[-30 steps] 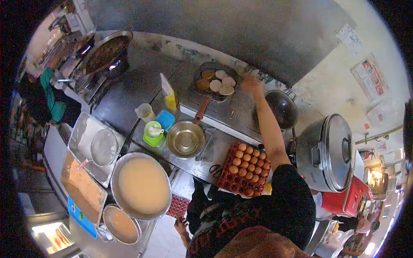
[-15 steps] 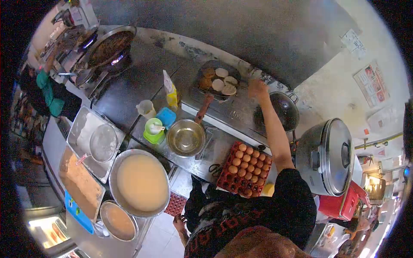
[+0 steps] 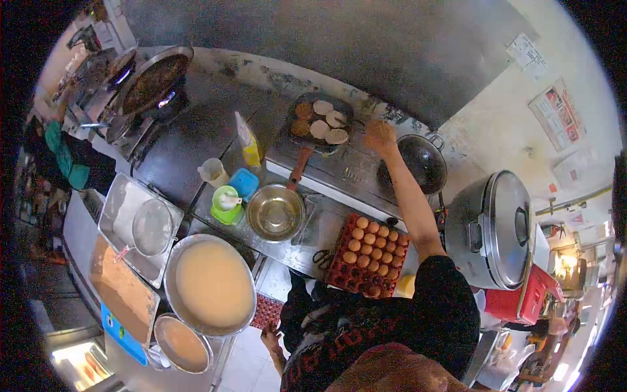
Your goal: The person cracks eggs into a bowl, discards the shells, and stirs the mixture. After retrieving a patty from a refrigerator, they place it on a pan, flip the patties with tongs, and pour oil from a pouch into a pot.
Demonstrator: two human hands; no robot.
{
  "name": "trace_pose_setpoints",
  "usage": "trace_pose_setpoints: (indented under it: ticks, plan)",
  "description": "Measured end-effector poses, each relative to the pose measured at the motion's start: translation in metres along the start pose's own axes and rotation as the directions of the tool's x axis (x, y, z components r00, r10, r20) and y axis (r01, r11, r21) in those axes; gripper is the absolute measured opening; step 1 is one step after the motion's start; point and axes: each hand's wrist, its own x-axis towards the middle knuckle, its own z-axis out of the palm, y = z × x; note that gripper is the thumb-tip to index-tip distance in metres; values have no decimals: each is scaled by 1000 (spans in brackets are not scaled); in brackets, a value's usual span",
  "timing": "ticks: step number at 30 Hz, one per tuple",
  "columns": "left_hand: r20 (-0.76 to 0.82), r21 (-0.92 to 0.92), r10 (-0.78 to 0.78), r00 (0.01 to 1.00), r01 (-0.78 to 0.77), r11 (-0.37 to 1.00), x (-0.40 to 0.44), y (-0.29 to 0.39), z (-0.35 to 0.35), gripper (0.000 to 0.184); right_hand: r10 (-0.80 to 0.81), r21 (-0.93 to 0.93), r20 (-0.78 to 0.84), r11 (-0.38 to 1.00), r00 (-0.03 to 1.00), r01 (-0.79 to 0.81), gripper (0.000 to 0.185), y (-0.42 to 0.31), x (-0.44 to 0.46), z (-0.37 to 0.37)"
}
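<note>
My right hand (image 3: 380, 137) is closed just right of a dark square pan (image 3: 298, 138). A thin dark utensil seems to run from the fingers toward the pan, too blurred to identify. Pale round patties (image 3: 319, 129) fill the pan's middle and right; browned ones (image 3: 302, 127) lie at its left. A red-brown handle (image 3: 300, 164) points down toward a steel bowl (image 3: 275, 213). Under my right arm sits a red tray (image 3: 342, 277) of brown eggs (image 3: 362, 223). My left hand (image 3: 272, 338) hangs low beside my body, fingers loosely apart, holding nothing.
A dark wok (image 3: 421, 164) and a large lidded pot (image 3: 471, 228) stand right. Left are a batter basin (image 3: 215, 281), a flour tray (image 3: 122, 202), a crumb tray (image 3: 124, 287) and green cups (image 3: 226, 204). A person in green (image 3: 62, 153) stands far left.
The view has shifted slightly, moving the counter items a little left. My right hand stays beside the pan with small movements. My left hand remains low at my side.
</note>
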Motion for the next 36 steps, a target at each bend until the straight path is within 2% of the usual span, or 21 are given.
trace_pose_setpoints:
  ticks: [3, 4, 7, 8, 10, 11, 12, 14, 15, 16, 17, 19, 24, 27, 28, 31, 32, 35, 36]
  plan:
    - [-82, -215, -248, 965, 226, 950, -19, 35, 15, 31, -3, 124, -50, 992, 999, 9, 25, 15, 4, 32]
    - [-31, -154, -166, 986, 159, 975, -22, 34, 14, 33, -2, 221, -65, 975, 998, 16, 25, 21, 6, 44]
    - [-100, -90, -213, 972, 205, 975, -24, 41, 21, 34, 14, 571, -135, 819, 991, 66, 26, 35, 15, 78]
    - [-103, -132, -213, 972, 199, 971, -28, 47, 23, 31, 23, 643, -165, 761, 986, 89, 27, 36, 15, 92]
    - [-63, -66, -118, 991, 113, 991, -31, 50, 25, 31, -25, 667, -196, 729, 980, 152, 26, 34, 11, 87]
    - [-39, -33, -68, 997, 67, 997, -32, 53, 24, 31, -40, 521, -114, 849, 993, 94, 25, 35, 14, 82]
    - [-36, -169, -115, 993, 108, 980, -22, 35, 20, 31, -34, 259, 48, 966, 998, 20, 25, 14, 9, 40]
    - [-132, -184, -166, 977, 140, 973, -21, 34, 24, 32, 16, -64, 278, 998, 960, 2, 24, -33, 3, -44]
    - [-178, -186, -197, 964, 163, 969, -26, 38, 24, 32, 35, -120, 358, 993, 933, 8, 23, -46, 3, -64]
    - [-165, -217, -113, 980, 75, 973, -34, 39, 25, 32, -14, -155, 268, 986, 963, 58, 24, -42, 4, -53]
    - [-149, -236, -151, 977, 113, 965, -34, 38, 27, 32, -63, -198, 176, 975, 982, 98, 25, -40, 4, -44]
    - [-116, -269, -222, 968, 184, 945, -27, 30, 23, 31, -152, -178, -4, 973, 988, 149, 28, -11, 16, 17]
    - [-149, -203, -236, 960, 204, 958, -26, 45, 24, 28, -94, -236, 178, 962, 979, 136, 37, -52, 15, -24]
    - [-158, -214, -233, 960, 197, 957, -23, 26, 13, 30, 62, -192, 263, 981, 963, -10, 37, -47, 24, -37]
    - [-155, -196, -221, 963, 189, 962, -29, 27, 14, 32, 54, -196, 270, 981, 961, 0, 37, -48, 22, -37]
    - [-120, -332, -244, 962, 193, 923, -28, 8, 12, 33, 21, -189, 244, 982, 969, 27, 34, -48, 19, -25]
    - [-111, -250, -246, 963, 213, 944, -32, 21, 15, 31, -12, -152, 199, 987, 980, 43, 34, -34, 20, 2]
    - [-97, -236, -217, 971, 190, 953, -36, 42, 22, 31, -106, 191, -8, 976, 994, 106, 32, 44, 33, 100]
    - [-117, -222, -235, 965, 206, 953, -32, 38, 21, 32, -128, 111, 41, 986, 991, 123, 31, 36, 33, 79]
